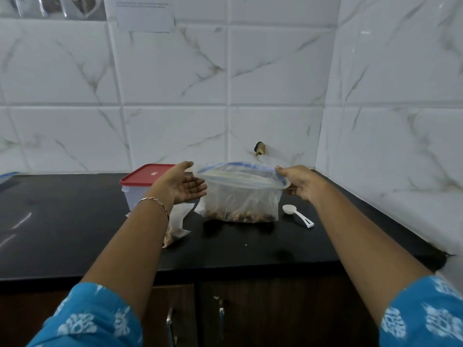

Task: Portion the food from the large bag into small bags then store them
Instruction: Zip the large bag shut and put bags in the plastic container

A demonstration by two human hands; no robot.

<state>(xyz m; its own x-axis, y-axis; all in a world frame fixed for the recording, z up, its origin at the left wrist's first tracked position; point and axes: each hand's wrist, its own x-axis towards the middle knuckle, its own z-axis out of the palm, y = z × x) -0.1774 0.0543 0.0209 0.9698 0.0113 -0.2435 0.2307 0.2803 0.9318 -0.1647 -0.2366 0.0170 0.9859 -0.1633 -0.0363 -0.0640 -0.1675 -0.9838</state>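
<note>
1. The large zip bag (240, 196) stood upright at the middle of the black countertop (75, 221). Its blue-edged mouth gaped in an oval, and a low layer of brown mixed food (240, 217) lay at the bottom.
2. The right hand (298, 184) was at the bag's 3 o'clock end, thumb and fingers pinched together on the zip rim.
3. The left hand (185, 186) was at the bag's 9 o'clock end, palm open, fingers straight and apart, gripping nothing. The thumb tip was just beside the rim corner; contact could not be told.
4. A small bag (176, 226) with some food in it lay flat at the large bag's 8 o'clock, partly under the left forearm.
5. A white scoop (297, 214) lay at 4 o'clock, near the large bag and not touching it.
6. A clear container with a red lid (147, 175) stood at 10 o'clock, behind the left hand.
7. Step, as judged: portioning was mid-way, with the mouth of the large bag being handled. Whether for another scoop or for sealing could not be told.
8. Next move, as judged: the left hand needs to take the free rim end so both ends are held. The bag is soft and bottom-heavy, so it could slump if let go.
</note>
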